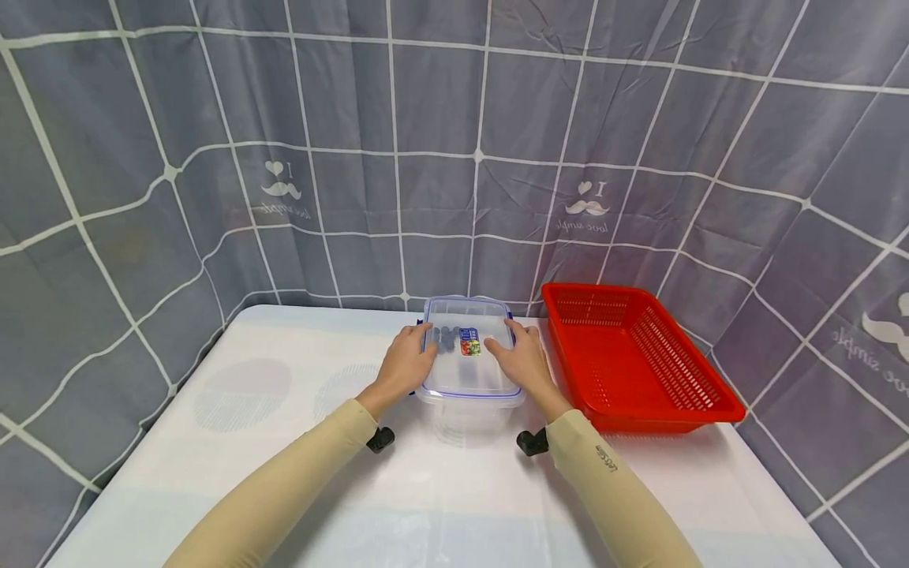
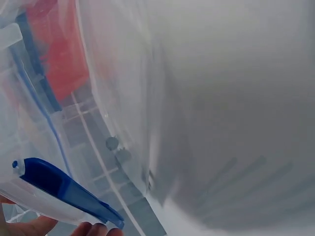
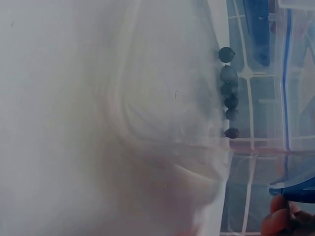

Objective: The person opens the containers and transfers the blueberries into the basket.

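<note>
A clear plastic food container (image 1: 470, 371) with a blue-rimmed lid stands on the table. Dark round fruits (image 3: 229, 91) show through its wall in the right wrist view. My left hand (image 1: 407, 359) grips its left side, thumb over the lid; in the left wrist view the fingers (image 2: 88, 229) touch a blue latch (image 2: 64, 189) that slants outward. On the opposite side my right hand (image 1: 524, 363) holds the lid edge, thumb on top near the printed label (image 1: 470, 341). Its fingertips (image 3: 276, 219) meet another blue latch (image 3: 298, 191), partly cut off by the frame.
A red plastic basket (image 1: 632, 355) with slotted sides stands to the right of the container. The white table (image 1: 284, 457) has pale printed circles on its left part. Grey curtains (image 1: 440, 189) with white grid lines surround it at the back and sides.
</note>
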The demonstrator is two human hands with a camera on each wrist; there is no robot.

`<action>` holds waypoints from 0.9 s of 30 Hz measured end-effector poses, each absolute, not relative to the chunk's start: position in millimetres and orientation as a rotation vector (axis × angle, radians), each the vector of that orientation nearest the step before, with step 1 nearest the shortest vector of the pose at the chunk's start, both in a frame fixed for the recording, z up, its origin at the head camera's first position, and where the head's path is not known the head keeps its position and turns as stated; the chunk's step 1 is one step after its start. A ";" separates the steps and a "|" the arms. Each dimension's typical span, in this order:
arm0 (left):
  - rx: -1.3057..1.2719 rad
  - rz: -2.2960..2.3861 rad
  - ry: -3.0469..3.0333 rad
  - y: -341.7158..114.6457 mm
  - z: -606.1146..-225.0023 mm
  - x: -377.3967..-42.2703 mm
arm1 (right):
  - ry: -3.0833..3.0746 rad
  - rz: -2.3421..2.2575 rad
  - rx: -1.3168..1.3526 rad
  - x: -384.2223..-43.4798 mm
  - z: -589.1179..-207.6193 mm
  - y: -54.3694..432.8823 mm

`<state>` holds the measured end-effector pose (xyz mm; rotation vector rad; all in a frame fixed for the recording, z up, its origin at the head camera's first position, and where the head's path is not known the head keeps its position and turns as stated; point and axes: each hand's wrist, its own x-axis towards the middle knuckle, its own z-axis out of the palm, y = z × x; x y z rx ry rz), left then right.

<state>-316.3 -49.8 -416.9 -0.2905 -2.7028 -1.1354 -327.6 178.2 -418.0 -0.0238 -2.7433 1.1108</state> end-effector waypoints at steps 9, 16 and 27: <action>-0.258 -1.072 -2.728 -50.0 -420.7 -312.8 | -2.792 1.030 -0.045 -328.2 -417.5 181.0; -0.251 -1.055 -2.727 -49.3 -417.0 -313.7 | -2.766 1.069 0.040 -332.0 -412.2 187.3; -0.234 -1.056 -2.729 -49.0 -418.5 -312.4 | -2.684 1.229 0.051 -333.6 -421.1 197.4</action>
